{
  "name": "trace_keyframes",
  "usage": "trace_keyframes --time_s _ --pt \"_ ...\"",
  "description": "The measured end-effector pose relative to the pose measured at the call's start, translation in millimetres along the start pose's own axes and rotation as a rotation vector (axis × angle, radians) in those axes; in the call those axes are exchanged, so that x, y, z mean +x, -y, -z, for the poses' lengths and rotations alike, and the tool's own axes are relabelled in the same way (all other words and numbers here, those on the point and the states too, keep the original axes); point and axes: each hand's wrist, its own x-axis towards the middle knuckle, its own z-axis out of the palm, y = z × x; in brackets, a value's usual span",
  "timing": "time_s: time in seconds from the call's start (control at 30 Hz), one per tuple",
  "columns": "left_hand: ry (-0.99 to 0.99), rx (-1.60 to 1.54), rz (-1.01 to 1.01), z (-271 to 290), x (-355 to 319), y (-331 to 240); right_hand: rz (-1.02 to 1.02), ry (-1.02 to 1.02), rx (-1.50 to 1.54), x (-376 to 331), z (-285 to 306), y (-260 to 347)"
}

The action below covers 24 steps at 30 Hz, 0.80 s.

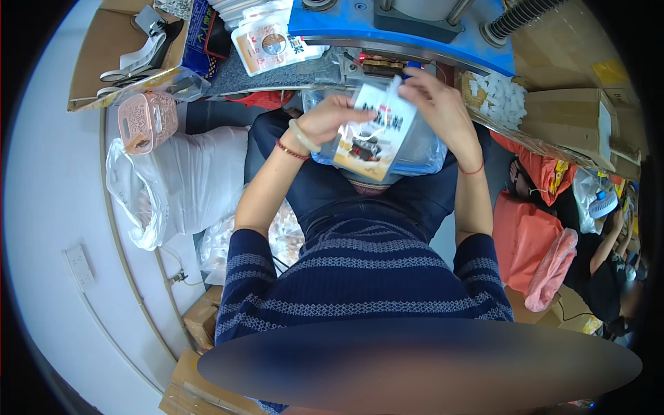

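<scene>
Pouch: a flat printed pouch (377,135), white at the top and tan at the bottom, is held upright over the lap, just below the blue machine (401,28).
Pouch contents: a dark shape is seen through the pouch's middle; what it is cannot be told.
Left hand: the left hand (332,117) is closed on the pouch's upper left edge, fingers curled together against it; a pale bangle and a red cord are worn at the wrist.
Right hand: the right hand (439,104) is clamped on the pouch's top right corner, fingers pinched together over it.
Clear bag: a clear plastic bag (422,149) lies on the lap behind the pouch; its contents are hidden.
Cardboard box: an open cardboard box (494,97), right of the pouch, is filled with small white pieces.
Pink basket: a pink perforated basket (146,121) stands well left of the pouch; its inside cannot be made out.
White sack: a white sack (200,176) lies left of the pouch, below the basket.
</scene>
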Motion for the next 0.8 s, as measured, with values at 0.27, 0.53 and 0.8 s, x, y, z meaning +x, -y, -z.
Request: trace_keyframes --time_s 0.27,0.53,0.8 --pt "-0.065 -0.089 -0.029 0.6 53.7 -7.3 -0.185 -0.283 -0.702 -2.8 38.2 -111.5" --pt "-0.769 1.522 -0.999 105.5 11.1 -37.5 -0.239 -0.473 -0.348 -13.4 36.4 -93.6" --pt "-0.794 1.515 -0.926 76.3 -39.8 -1.0 -0.086 -0.362 0.134 -54.2 8.6 -14.8"
